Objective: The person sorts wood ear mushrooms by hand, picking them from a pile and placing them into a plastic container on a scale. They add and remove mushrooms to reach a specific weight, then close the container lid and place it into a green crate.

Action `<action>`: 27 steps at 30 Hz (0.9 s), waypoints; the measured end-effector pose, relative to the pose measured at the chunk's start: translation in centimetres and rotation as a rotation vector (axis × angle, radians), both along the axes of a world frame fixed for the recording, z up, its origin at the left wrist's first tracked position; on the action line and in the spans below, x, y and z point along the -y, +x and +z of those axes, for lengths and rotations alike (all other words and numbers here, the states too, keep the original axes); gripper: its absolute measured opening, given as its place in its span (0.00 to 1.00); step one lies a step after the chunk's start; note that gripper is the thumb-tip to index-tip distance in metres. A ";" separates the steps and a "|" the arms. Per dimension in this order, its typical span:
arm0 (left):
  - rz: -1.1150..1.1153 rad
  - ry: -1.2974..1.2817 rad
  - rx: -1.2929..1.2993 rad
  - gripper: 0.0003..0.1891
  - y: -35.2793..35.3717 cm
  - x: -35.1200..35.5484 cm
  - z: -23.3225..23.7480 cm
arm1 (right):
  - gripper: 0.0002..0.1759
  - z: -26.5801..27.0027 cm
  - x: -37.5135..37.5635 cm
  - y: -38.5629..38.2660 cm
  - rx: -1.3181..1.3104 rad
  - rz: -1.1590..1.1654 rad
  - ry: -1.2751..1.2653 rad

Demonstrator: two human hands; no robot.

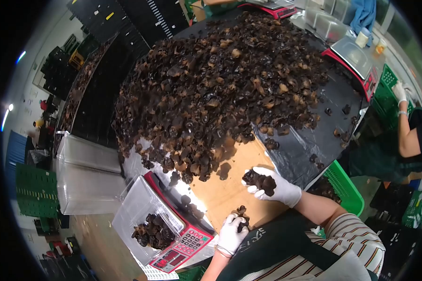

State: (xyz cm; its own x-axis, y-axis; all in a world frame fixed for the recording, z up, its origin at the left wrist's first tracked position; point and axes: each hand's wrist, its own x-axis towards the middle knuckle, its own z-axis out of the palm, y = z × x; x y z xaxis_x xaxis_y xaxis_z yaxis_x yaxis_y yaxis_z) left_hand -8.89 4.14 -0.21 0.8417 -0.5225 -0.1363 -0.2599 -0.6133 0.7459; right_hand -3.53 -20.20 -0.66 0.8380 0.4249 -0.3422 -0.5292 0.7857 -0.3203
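A large heap of dark brown, wrinkled fungus pieces (211,89) covers most of the table. My right hand (279,188), in a white glove, is closed around a cluster of dark pieces (261,181) above the tan board (244,161). Lower down, at the board's near edge, my gloved left hand (232,234) has its fingers wrapped on a few smaller pieces (240,216). Left of it stands a red scale (190,239) with a pile of dark pieces (153,232) on its tray.
Clear plastic containers (89,173) stand at the left. A second scale (354,58) is at the right, near a co-worker's gloved hand (400,92) and a green crate (387,93). Another green basket (347,187) lies beside my right forearm. Black sheeting (305,150) covers the table's right part.
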 end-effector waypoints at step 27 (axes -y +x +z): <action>0.346 0.061 0.514 0.21 4.4 -18.0 14.0 | 0.09 1.5 -4.6 2.9 0.951 -0.253 -1.638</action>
